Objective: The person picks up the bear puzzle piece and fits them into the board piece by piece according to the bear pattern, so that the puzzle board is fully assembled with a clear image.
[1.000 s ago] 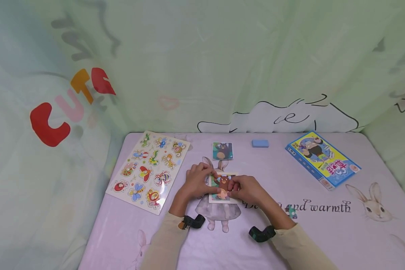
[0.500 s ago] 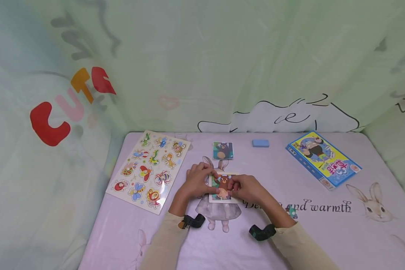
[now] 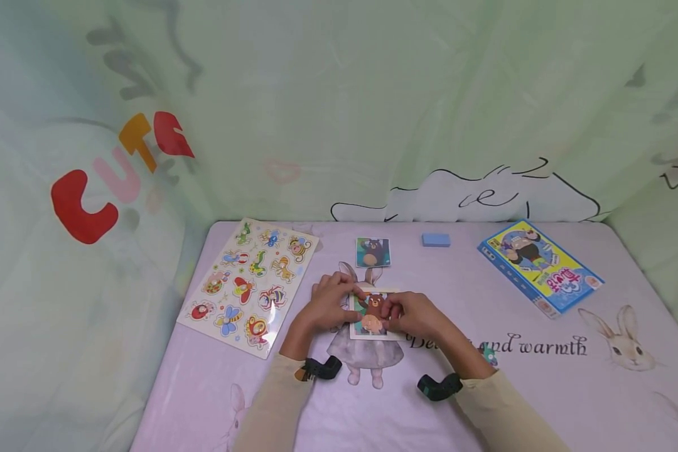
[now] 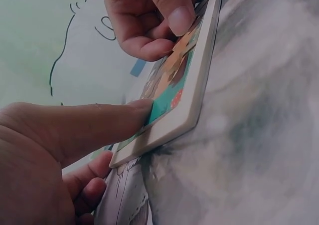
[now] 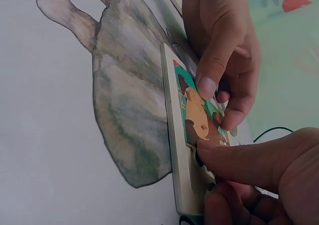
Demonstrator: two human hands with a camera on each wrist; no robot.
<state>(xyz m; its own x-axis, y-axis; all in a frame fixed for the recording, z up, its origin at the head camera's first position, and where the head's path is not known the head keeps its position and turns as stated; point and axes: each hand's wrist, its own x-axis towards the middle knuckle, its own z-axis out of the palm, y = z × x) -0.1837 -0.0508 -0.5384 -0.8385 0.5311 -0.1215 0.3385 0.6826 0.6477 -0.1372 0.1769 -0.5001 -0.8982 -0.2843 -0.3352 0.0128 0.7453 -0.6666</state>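
Observation:
A small bear jigsaw puzzle (image 3: 373,307) in a pale tray lies on the table between both hands. My left hand (image 3: 330,304) is at its left side, the thumb pressing on the picture and the other fingers bent about the edge. My right hand (image 3: 415,317) pinches at the right side of the picture, on what looks like a brown puzzle piece (image 5: 192,131). Its curled fingers hide most of that side. Beside the picture, a bare strip of the tray (image 5: 187,185) shows in the right wrist view. The bear's orange belly shows between the two thumbs.
A bear picture card (image 3: 373,252) lies behind the puzzle, with a blue block (image 3: 436,240) to its right. An insect puzzle board (image 3: 248,285) lies at left, a blue and yellow box (image 3: 542,267) at right. A small green piece (image 3: 489,356) lies by the right forearm.
My left thumb has drawn back slightly to the left, showing more of the bear's belly. The belly's parts look closer together. The right hand has stayed almost still.

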